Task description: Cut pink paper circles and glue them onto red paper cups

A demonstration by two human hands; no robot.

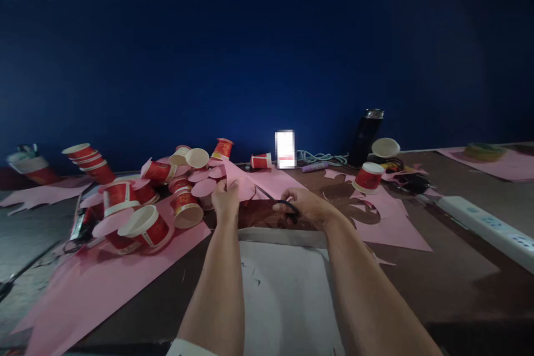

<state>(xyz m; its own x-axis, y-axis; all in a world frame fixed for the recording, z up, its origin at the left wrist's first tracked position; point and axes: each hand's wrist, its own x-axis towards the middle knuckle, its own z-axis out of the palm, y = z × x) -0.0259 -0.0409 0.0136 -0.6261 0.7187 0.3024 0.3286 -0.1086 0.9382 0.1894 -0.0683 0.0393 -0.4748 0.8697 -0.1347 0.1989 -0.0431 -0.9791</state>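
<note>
In the middle of the table, my left hand [226,200] pinches a piece of pink paper [240,181] that stands tilted up from the surface. My right hand [306,206] is wrapped round the black handles of a pair of scissors [287,208]. Their blades point up and left toward the paper; whether they are closed on it I cannot make out. Behind lies another pink sheet [283,181]. Just left of my left hand lie several red paper cups, one of them a tipped cup [186,207], some with pink paper discs [203,187] by their rims.
A pink sheet [137,283] covers the left side, with cut scraps [387,222] at right. A white power strip [484,219], a dark flask [366,136] and a red cup [369,178] stand to the right. A lit phone [286,149] leans on the blue wall [250,67].
</note>
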